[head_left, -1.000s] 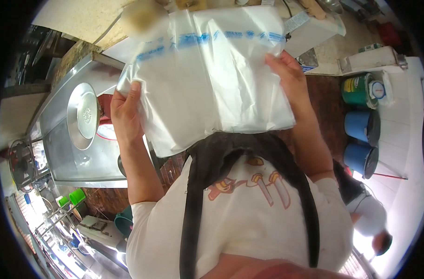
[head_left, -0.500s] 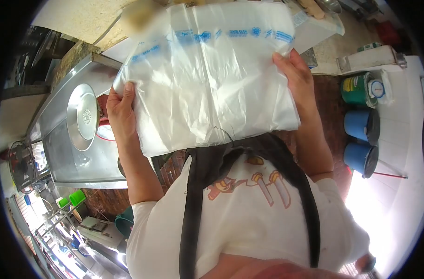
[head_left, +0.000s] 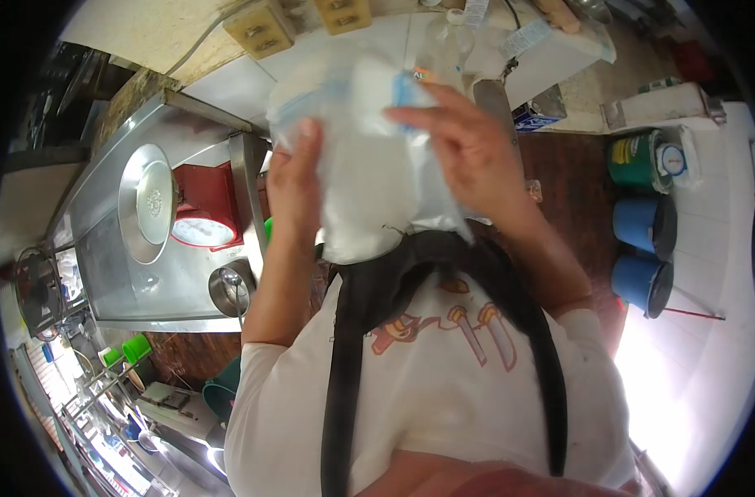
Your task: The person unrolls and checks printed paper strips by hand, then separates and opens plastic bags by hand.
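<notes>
A translucent white plastic bag (head_left: 365, 182) with blue print hangs in front of my chest, blurred by motion and narrowed into folds. My left hand (head_left: 295, 178) is closed on its left side, thumb on the front face and the other fingers hidden behind. At the upper right of the bag, my right hand (head_left: 473, 149) holds the printed edge between its outstretched fingers. The blur hides the exact grip there.
To the left, a steel counter (head_left: 104, 286) bears a red dial scale (head_left: 204, 203) with a metal pan (head_left: 150, 203) and a small pot (head_left: 231, 290). A clear bottle (head_left: 448, 45) stands ahead. Blue buckets (head_left: 638, 222) line the right wall.
The bag was spread wide between my hands. Both hands have come closer together, the right one moving left, and the bag is now folded narrower. The scale has come into view.
</notes>
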Motion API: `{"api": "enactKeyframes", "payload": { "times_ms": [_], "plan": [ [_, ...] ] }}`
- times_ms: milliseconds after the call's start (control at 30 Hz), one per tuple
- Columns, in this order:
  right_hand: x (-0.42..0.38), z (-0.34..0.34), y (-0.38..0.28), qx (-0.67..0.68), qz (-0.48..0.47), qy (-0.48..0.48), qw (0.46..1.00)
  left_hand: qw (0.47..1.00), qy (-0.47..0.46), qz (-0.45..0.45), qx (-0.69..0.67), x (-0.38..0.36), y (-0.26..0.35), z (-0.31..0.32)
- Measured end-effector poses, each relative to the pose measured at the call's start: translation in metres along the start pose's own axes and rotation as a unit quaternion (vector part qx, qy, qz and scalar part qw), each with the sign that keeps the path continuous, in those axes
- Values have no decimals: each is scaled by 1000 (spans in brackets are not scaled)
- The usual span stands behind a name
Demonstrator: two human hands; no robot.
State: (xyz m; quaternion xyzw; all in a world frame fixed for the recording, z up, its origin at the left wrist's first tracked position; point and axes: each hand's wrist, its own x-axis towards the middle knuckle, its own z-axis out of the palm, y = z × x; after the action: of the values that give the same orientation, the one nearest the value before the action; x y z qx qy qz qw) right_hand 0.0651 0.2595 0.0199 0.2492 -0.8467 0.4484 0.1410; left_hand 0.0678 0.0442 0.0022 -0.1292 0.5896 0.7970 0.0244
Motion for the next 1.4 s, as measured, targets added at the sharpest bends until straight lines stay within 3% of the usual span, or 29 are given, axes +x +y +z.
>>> {"api": "enactKeyframes", "payload": {
  "times_ms": [100,167,233,367,433,500,533,567,600,633,700,1000,1067,1167,1233,1267,1367,1400],
  "plan": [
    [0,29,-13,-6,-8,13,1000,999,-38,37,-7,-5,-16,22],
    [-1,38,-13,21,7,24,999,999,-33,7,35,-10,-18,19],
    [1,40,-10,44,26,10,999,999,-42,-10,-24,-9,-22,17],
    [4,25,0,113,133,-58,983,997,-28,58,-41,-4,-29,11],
    [4,17,0,117,203,-59,970,995,17,94,30,-1,-21,1],
    [-4,15,18,185,211,65,958,980,104,111,124,10,-9,-27],
    [-7,12,27,217,214,127,944,981,112,127,98,24,-3,-51],
    [-7,3,32,258,214,140,932,980,120,143,72,37,3,-75],
    [-6,-7,35,298,215,153,917,988,119,97,33,39,18,-90],
    [-6,-15,38,337,216,166,901,985,106,133,16,41,23,-100],
    [-11,-15,45,323,208,138,913,979,101,156,81,40,30,-102],
    [-15,2,37,321,199,119,918,978,96,172,67,48,64,-101],
    [-13,2,21,347,213,93,908,972,75,208,81,52,71,-107],
    [-25,12,31,257,187,48,947,964,10,220,150,44,87,-99],
    [-16,3,12,145,109,129,975,943,-58,227,236,35,97,-82],
    [-10,-5,-1,87,71,169,979,928,-117,219,276,40,99,-80],
    [16,-37,-40,-98,-75,73,990,823,-324,235,403,47,101,-40],
    [24,-36,-48,-88,-117,18,989,791,-394,212,416,47,101,-18]
  ]
}}
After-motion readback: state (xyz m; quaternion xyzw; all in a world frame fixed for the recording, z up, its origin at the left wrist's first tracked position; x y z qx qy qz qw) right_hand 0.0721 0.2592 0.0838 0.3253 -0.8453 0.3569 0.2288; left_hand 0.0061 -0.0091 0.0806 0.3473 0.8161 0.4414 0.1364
